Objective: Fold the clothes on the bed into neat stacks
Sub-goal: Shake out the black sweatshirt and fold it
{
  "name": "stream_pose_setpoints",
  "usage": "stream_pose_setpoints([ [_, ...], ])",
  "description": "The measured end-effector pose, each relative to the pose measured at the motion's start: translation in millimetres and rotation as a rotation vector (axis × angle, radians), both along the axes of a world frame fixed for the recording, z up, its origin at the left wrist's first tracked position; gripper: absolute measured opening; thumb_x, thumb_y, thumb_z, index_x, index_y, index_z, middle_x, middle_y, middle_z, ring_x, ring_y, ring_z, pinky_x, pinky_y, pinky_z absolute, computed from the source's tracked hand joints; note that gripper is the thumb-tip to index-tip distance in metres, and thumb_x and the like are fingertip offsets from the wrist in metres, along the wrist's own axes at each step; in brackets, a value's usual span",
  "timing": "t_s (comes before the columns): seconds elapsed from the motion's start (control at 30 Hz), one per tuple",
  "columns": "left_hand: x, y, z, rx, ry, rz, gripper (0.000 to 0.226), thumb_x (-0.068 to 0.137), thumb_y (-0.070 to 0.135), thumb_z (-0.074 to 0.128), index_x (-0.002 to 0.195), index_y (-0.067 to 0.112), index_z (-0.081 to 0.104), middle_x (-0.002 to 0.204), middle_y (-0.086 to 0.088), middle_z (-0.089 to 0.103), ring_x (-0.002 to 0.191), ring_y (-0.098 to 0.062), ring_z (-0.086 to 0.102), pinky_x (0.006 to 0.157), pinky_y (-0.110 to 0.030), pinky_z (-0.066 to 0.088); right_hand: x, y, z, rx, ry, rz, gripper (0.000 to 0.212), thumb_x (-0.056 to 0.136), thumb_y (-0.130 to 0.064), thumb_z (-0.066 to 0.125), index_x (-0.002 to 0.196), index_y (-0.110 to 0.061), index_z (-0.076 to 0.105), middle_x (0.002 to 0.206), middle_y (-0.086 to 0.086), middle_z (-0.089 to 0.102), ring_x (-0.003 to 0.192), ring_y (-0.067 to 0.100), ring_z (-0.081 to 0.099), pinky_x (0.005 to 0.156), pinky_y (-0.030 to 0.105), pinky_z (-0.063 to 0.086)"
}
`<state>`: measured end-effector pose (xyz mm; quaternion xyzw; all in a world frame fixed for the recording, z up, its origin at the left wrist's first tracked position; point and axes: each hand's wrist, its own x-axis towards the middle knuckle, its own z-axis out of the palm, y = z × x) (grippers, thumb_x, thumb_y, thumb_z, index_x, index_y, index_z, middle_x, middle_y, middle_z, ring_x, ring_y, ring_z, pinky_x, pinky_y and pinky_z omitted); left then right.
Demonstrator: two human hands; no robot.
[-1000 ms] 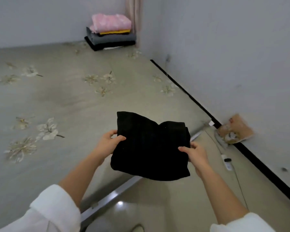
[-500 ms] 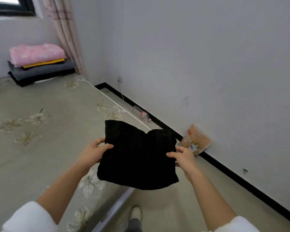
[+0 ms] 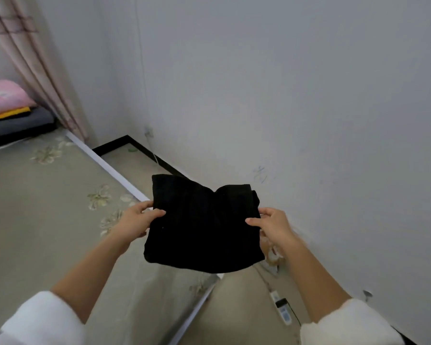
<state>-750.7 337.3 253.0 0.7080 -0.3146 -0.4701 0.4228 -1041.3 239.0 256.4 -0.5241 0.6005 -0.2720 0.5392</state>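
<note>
A folded black garment [image 3: 204,227] hangs in the air above the bed's [image 3: 42,210] edge. The left hand [image 3: 137,220] pinches its left side and the right hand [image 3: 271,224] pinches its right side. A stack of folded clothes [image 3: 13,115] sits at the bed's far corner.

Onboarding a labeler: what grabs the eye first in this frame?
A folded black garment held up mid-frame, left hand and right hand each pinching a side edge. At the far left, a stack of folded clothes with a pink piece on top sits on the floral bed.
</note>
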Motion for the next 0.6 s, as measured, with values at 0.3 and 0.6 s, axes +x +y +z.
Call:
stream_pose_setpoints([
  [0.3, -18, -186, -22, -0.026, 0.014, 0.141, 0.026, 0.091, 0.020, 0.060, 0.116, 0.015, 0.062, 0.101, -0.003, 0.067, 0.088, -0.012, 0.062, 0.080, -0.027, 0.040, 9, -233, 5, -0.084, 0.058, 0.166, 0.024, 0.076, -0.005, 0.077, 0.095, -0.010, 0.064, 0.095, 0.006, 0.070, 0.084, 0.016, 0.067, 0.063, 0.020, 0.047],
  [0.6, -14, -315, -27, 0.007, 0.147, 0.445, 0.020, 0.093, 0.017, 0.057, 0.113, 0.016, 0.062, 0.102, -0.004, 0.067, 0.088, -0.016, 0.063, 0.073, -0.023, 0.042, 65, -427, 9, -0.085, 0.079, 0.435, 0.023, 0.078, -0.007, 0.074, 0.097, -0.014, 0.064, 0.093, 0.003, 0.070, 0.083, 0.017, 0.069, 0.073, 0.029, 0.055],
])
